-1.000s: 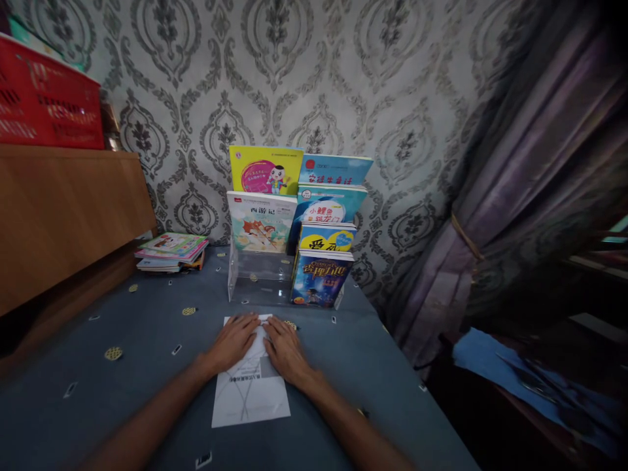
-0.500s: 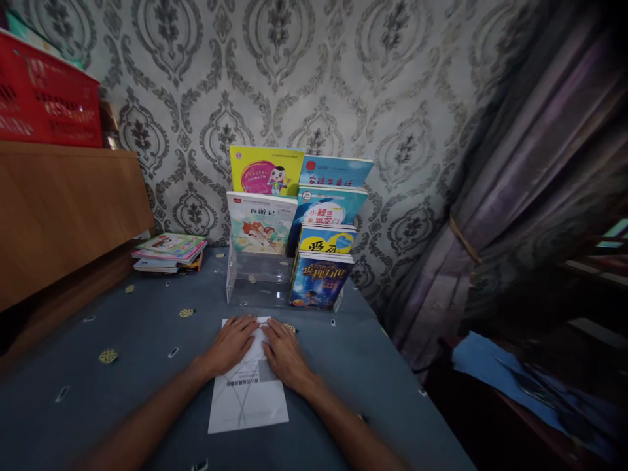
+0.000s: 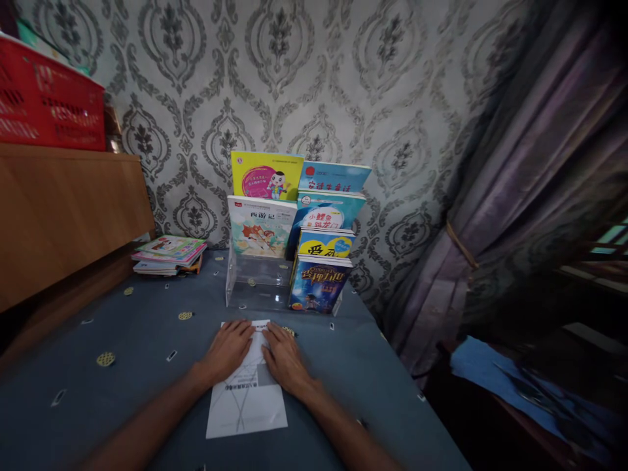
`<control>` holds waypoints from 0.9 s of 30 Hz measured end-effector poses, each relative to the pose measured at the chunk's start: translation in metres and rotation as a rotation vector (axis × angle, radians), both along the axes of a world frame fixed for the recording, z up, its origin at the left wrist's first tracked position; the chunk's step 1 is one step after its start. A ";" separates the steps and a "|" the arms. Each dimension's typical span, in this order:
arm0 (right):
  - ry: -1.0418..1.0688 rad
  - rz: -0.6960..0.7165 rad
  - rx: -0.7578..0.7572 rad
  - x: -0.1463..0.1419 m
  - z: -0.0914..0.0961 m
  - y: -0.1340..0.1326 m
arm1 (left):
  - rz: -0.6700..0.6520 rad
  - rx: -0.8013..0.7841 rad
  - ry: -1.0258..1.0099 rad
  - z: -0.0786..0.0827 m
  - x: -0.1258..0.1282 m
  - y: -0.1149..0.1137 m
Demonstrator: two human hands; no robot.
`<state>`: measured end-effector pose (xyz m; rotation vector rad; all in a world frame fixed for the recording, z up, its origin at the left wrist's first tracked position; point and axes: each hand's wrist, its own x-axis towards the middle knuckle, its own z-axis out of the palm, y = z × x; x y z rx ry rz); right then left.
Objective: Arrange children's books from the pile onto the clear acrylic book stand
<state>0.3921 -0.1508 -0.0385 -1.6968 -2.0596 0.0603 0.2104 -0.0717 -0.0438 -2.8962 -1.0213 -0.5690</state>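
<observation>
A white printed booklet or sheet (image 3: 248, 415) lies on the dark blue tablecloth, its print upside down to me. My left hand (image 3: 228, 350) rests flat on its far left part, fingers stretched out. Across from it, my right hand (image 3: 284, 356) lies flat over the far right edge, fingers also extended. Neither hand grips anything. Beyond them stands a clear acrylic book rack (image 3: 260, 294). It holds a white book (image 3: 262, 229) below a yellow book (image 3: 267, 175) on the left, and a dark blue book (image 3: 318, 284) in front of several others on the right.
Thin books are stacked (image 3: 171, 252) at the back left of the table. A wooden cabinet (image 3: 73, 216) with a red basket (image 3: 53, 98) juts in from the left. To the right hang a purple-grey curtain (image 3: 456, 196) and, lower down, a blue cloth (image 3: 495, 379).
My view has tilted slightly, so the rack and books sit a little lower in the picture. Both hands stay flat on the printed booklet or sheet, with hardly any movement.
</observation>
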 end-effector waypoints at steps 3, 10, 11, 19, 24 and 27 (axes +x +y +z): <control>-0.003 -0.002 -0.005 -0.001 0.002 0.000 | 0.002 0.002 0.011 0.002 0.000 -0.001; -0.012 -0.010 -0.011 -0.001 0.004 -0.001 | 0.003 0.017 0.015 0.005 -0.001 -0.001; -0.014 -0.013 -0.013 -0.001 0.004 -0.001 | 0.004 0.019 0.018 0.005 -0.001 -0.001; -0.021 -0.029 -0.022 -0.002 0.008 -0.003 | -0.008 -0.044 0.023 0.016 -0.004 -0.003; -0.032 -0.015 -0.024 0.000 0.007 -0.004 | 0.003 -0.063 0.018 0.027 -0.005 -0.006; -0.034 0.005 -0.010 0.003 0.004 -0.004 | 0.000 -0.072 0.023 0.030 -0.005 -0.008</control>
